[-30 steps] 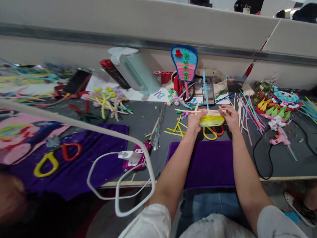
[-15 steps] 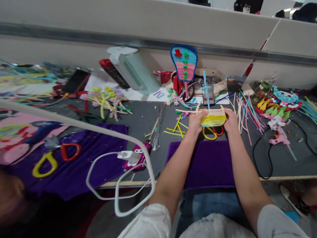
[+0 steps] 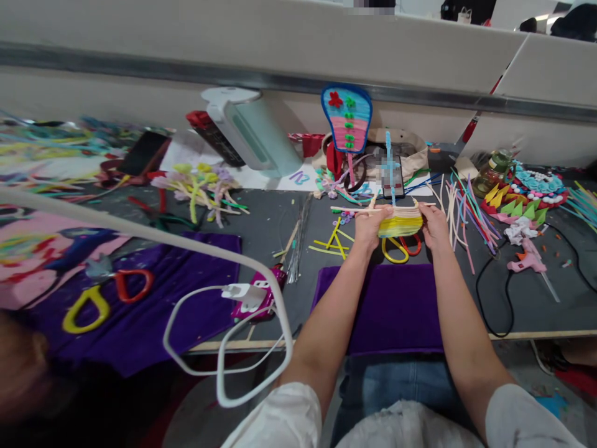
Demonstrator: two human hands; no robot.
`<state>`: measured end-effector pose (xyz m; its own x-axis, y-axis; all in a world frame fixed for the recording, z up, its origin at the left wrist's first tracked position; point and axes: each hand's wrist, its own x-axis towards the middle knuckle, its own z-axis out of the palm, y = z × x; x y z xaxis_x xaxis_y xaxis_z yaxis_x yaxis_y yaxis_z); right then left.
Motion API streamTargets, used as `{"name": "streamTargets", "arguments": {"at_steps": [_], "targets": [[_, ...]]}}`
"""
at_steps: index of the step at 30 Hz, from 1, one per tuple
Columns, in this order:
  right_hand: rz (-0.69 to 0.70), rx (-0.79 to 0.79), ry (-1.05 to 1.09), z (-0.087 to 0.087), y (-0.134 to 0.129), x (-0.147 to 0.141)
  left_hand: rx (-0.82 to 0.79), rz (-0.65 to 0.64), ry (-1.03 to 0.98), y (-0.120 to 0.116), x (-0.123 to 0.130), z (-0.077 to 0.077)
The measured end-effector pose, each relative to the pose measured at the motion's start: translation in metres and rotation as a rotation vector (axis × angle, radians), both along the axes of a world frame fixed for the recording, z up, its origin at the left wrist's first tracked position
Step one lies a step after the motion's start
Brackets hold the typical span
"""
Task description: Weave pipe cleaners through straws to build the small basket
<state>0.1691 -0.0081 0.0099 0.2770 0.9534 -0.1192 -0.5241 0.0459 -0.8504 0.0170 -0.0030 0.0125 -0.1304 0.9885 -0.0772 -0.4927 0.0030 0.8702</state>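
Between my hands is a small panel of pipe cleaners point(image 3: 400, 224), yellow below and cream along its top edge. A light blue pipe cleaner stem point(image 3: 390, 163) stands up from its middle. My left hand point(image 3: 367, 226) grips the panel's left edge, fingers closed. At the right end, my right hand point(image 3: 435, 225) pinches a cream pipe cleaner point(image 3: 426, 204) whose tip juts out past the fingers. Scissors point(image 3: 396, 250) with one yellow and one red handle lie partly hidden beneath the panel. A purple cloth point(image 3: 396, 311) spreads below my forearms.
A pink glue gun point(image 3: 528, 258) with a black cord lies right. Loose pipe cleaners point(image 3: 466, 211) sit nearby. Behind stand a finished fan-shaped piece point(image 3: 346, 118), a phone point(image 3: 392, 177) and a pale green jug point(image 3: 259, 134). A white cable point(image 3: 186, 239) loops across the left foreground.
My right hand has shifted its grip at the panel's right end, and a cream pipe cleaner tip now shows beyond its fingers. My left hand stays nearly still.
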Motion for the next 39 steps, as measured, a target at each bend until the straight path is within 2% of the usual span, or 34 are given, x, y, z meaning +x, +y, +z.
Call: {"name": "streamTargets", "arguments": {"at_steps": [5, 10, 15, 19, 25, 30, 35, 39], "targets": [[0.087, 0.000, 0.101, -0.003, 0.002, 0.005, -0.003, -0.014, 0.005, 0.000, -0.001, -0.001], [0.087, -0.062, 0.228, -0.006, 0.006, 0.006, -0.037, -0.081, -0.037, -0.002, 0.002, -0.001], [0.169, -0.024, 0.195, -0.003, 0.002, 0.007, -0.018, -0.104, -0.064, 0.000, -0.001, -0.003], [0.240, -0.053, 0.158, -0.004, 0.001, 0.011, -0.005, -0.099, -0.048, 0.002, -0.004, -0.004], [0.154, -0.010, 0.092, -0.001, 0.000, 0.008, -0.037, -0.135, -0.062, 0.000, -0.002, -0.002], [0.121, 0.037, -0.096, 0.003, -0.004, 0.003, -0.024, -0.106, -0.057, 0.003, -0.004, -0.005], [-0.012, 0.106, -0.325, 0.003, -0.005, 0.002, -0.035, -0.093, -0.067, 0.003, -0.003, -0.004], [-0.067, 0.120, -0.362, 0.002, -0.004, 0.001, -0.037, -0.104, -0.086, 0.001, 0.000, -0.004]]}}
